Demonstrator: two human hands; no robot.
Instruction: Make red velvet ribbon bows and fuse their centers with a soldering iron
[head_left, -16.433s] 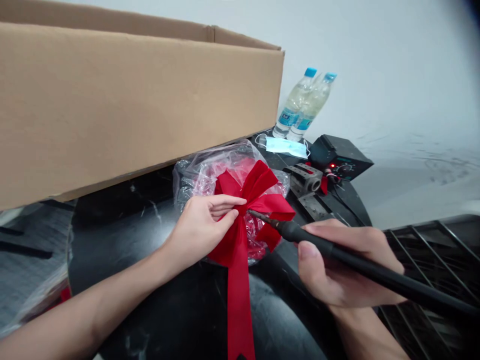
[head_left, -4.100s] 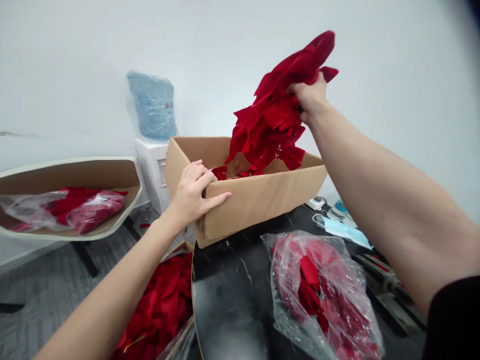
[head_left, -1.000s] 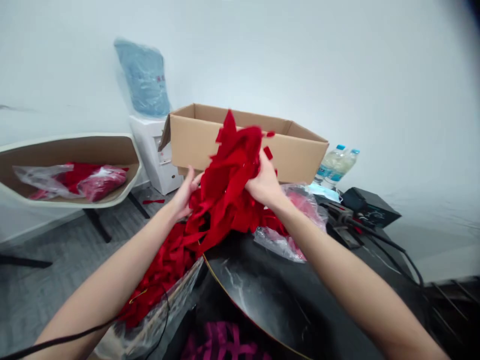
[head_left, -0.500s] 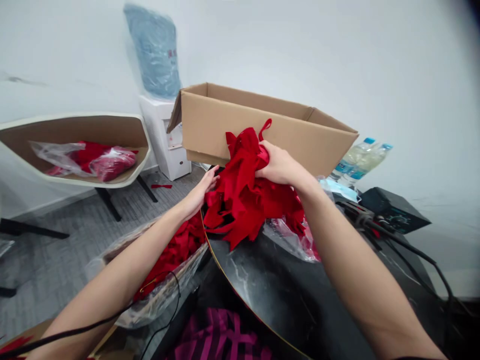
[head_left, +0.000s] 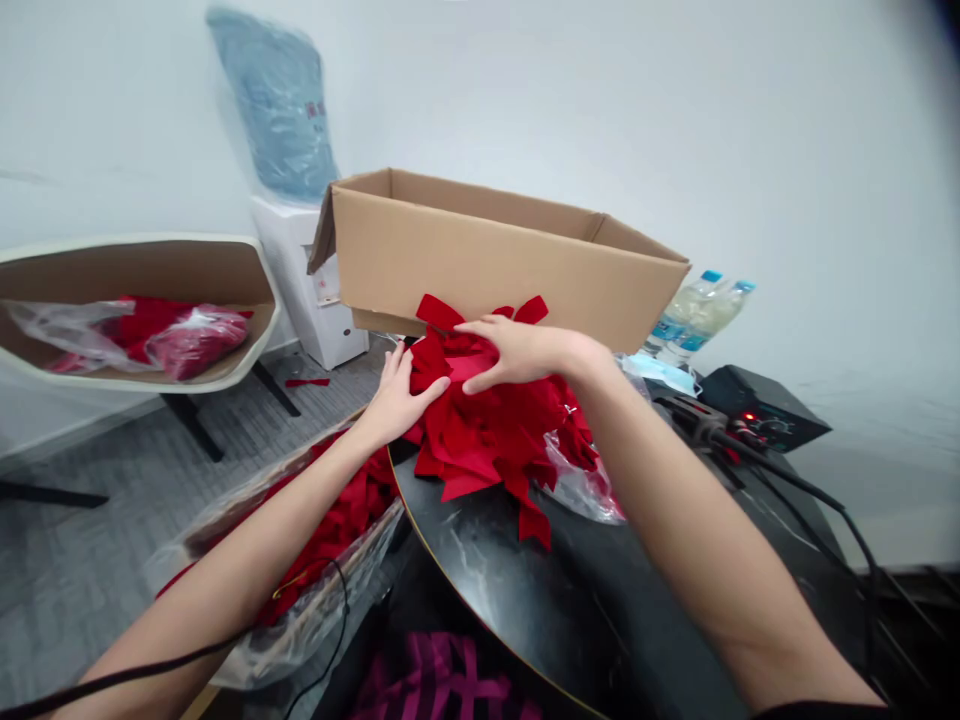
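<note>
A heap of red fabric bows point(head_left: 487, 430) lies on the black marbled round table point(head_left: 480, 560), with ribbon tails hanging toward me. My left hand point(head_left: 401, 390) rests against the heap's left side, thumb stretched over the bows and fingers apart. Over the top of the pile my right hand point(head_left: 510, 350) is spread with its thumb apart from the fingers, touching the bows. Neither hand is wrapped round a bow. A clear plastic bag point(head_left: 581, 485) with red pieces in it lies at the heap's right. Just behind stands an open cardboard box point(head_left: 495, 265).
At lower left a plastic-lined container point(head_left: 352, 560) holds more red bows. A white chair point(head_left: 262, 290) bears bagged red items. Behind it stands a water dispenser point(head_left: 330, 330). On the right are bottles point(head_left: 697, 310), a face mask point(head_left: 660, 373), a black device point(head_left: 765, 405) and cables.
My right hand has lowered the lifted clump of bows onto the pile and opened. My left hand has moved in against the pile's left side. The view has turned slightly right.
</note>
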